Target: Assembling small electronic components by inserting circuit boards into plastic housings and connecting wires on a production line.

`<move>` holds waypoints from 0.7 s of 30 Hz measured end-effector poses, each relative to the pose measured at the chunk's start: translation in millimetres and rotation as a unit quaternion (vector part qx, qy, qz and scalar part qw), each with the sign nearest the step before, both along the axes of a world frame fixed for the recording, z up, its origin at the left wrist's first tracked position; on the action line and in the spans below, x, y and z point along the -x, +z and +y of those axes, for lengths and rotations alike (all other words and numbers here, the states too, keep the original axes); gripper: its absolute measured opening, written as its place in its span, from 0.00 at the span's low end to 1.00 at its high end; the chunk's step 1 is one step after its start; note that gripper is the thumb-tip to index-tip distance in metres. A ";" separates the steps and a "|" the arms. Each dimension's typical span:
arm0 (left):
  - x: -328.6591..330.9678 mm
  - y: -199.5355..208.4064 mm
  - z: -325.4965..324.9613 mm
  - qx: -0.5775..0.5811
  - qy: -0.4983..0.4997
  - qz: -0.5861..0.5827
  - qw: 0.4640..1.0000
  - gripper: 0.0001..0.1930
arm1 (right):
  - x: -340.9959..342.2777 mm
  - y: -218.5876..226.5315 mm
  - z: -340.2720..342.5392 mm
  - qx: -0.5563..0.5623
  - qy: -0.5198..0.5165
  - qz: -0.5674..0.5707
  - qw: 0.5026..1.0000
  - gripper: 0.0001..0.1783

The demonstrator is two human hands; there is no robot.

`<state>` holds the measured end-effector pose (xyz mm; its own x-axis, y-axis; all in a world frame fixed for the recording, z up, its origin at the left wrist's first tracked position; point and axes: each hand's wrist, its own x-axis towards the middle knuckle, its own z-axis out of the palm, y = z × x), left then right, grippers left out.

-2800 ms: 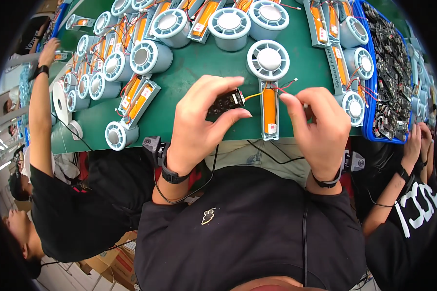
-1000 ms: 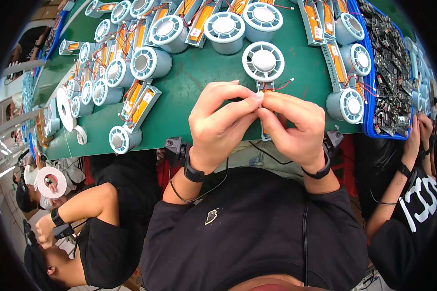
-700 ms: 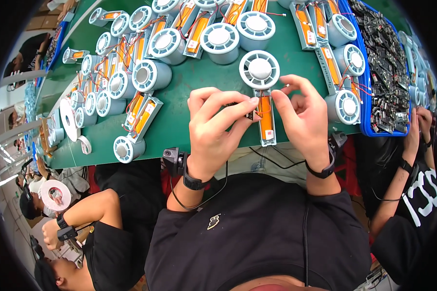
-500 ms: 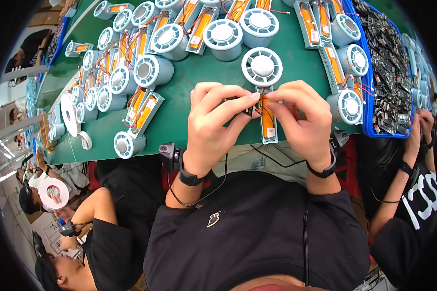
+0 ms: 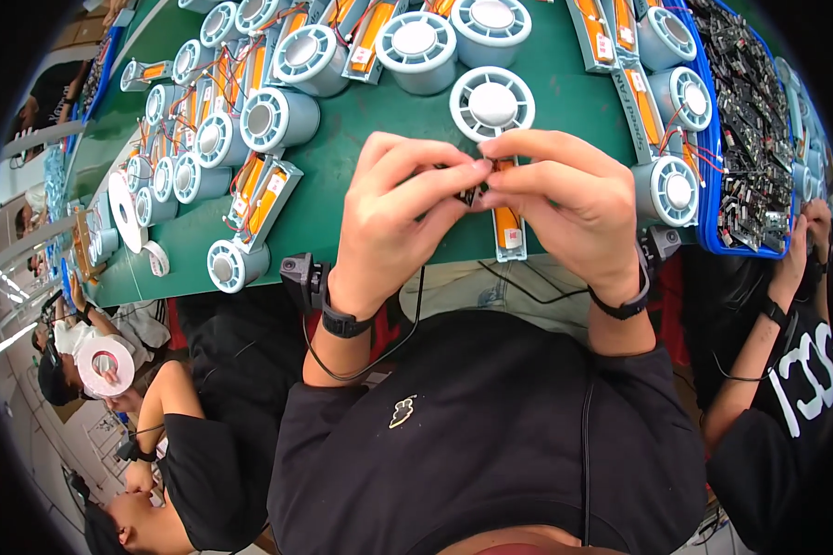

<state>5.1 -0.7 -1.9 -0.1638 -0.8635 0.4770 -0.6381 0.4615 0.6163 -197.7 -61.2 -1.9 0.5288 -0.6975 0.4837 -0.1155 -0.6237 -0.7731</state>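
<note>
The left hand (image 5: 393, 213) pinches a dark circuit board (image 5: 471, 196); whether the right hand (image 5: 578, 199) grips anything is hidden. A fan (image 5: 492, 104) lies partly beneath them.

Carries, as a green worktop (image 5: 379, 116), many pale blue fans (image 5: 279, 118), crowded close together at left and along the far side, with orange batteries (image 5: 371, 35) in open handles (image 5: 633, 118). Bears another cluster at right, just beside a blue tray (image 5: 708, 208). Supports a separate fan (image 5: 491, 104) near the middle, lying with handle toward the near edge and partly hidden. Holds, by the edge at left, a large white roll (image 5: 118, 185) and a small roll (image 5: 160, 264) near it.
</note>
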 end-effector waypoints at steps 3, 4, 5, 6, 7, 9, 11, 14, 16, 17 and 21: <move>3.3 -5.8 7.3 -0.047 0.001 0.076 0.996 0.20 | -4.1 2.8 7.4 -0.011 -0.037 -0.028 0.999 0.10; 4.1 -6.0 9.7 -0.068 0.001 0.114 0.991 0.20 | -4.0 5.6 13.3 -0.072 -0.089 -0.029 0.993 0.10; 4.5 -4.5 10.8 -0.069 -0.001 0.113 0.991 0.20 | -3.3 6.8 17.0 -0.131 -0.144 -0.029 0.981 0.10; 4.2 -1.9 11.7 -0.070 0.006 0.108 0.992 0.19 | -3.5 4.4 18.1 -0.131 -0.146 -0.031 0.980 0.10; 3.8 0.9 12.4 -0.071 0.013 0.103 0.992 0.19 | -4.2 -1.0 18.4 -0.130 -0.126 -0.042 0.983 0.10; 4.9 4.5 14.8 -0.072 0.015 0.097 0.993 0.18 | -4.2 -8.9 17.5 -0.126 -0.088 -0.064 0.986 0.09; 5.6 5.4 15.4 -0.092 0.005 0.140 0.986 0.18 | -2.8 -10.0 11.8 -0.070 -0.075 -0.059 0.993 0.10; 2.8 3.1 14.4 -0.106 -0.016 0.175 0.979 0.18 | -0.7 -9.1 7.6 0.041 -0.047 -0.042 0.997 0.10; -0.5 1.6 15.9 -0.125 -0.032 0.207 0.970 0.17 | -2.6 -7.6 12.7 -0.020 -0.043 -0.054 0.997 0.12; 0.6 1.0 14.9 -0.124 -0.035 0.204 0.970 0.17 | -3.0 -6.9 13.8 -0.051 -0.041 -0.060 0.996 0.13; 11.6 -2.1 10.4 -0.125 -0.021 0.290 0.949 0.14 | -0.4 2.4 11.8 -0.084 -0.029 -0.003 0.996 0.17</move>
<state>-6.5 9.7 -4.0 0.0277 -0.9600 0.2785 -0.1422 0.2720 0.9517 -197.3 -49.4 0.5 0.4818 -0.7988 0.3603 -0.1428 -0.4773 -0.8671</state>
